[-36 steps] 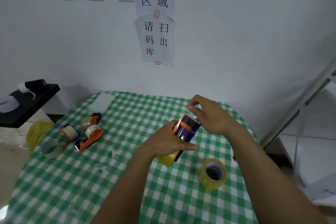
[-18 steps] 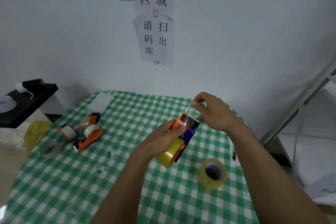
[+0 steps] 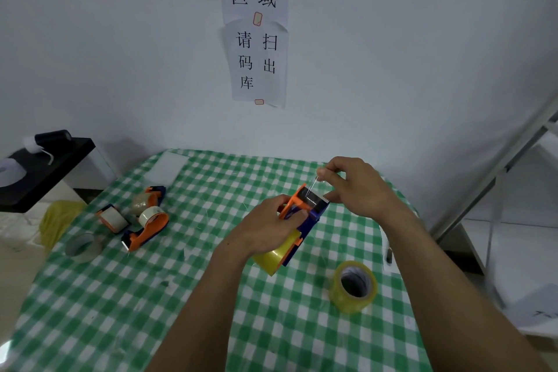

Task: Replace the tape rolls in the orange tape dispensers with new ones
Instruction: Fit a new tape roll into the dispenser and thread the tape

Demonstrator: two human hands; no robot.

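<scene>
Left hand has its fingers wrapped round an orange-and-blue tape dispenser and holds it up off the desk, over the middle and a bit toward the far edge. There's a loaded yellow roll in the dispenser's near end, poking out below the palm.

Right hand is pinching the loose end of the clear tape strip between thumb and forefinger, just above the dispenser's far end, and the strip runs down to it.

A spare yellow roll lies flat, hole up, near the right edge.

Over by the left edge are two more dispensers just beside each other, a small orange-framed roll next to them, and a grey roll lying flat closest to that edge.
</scene>
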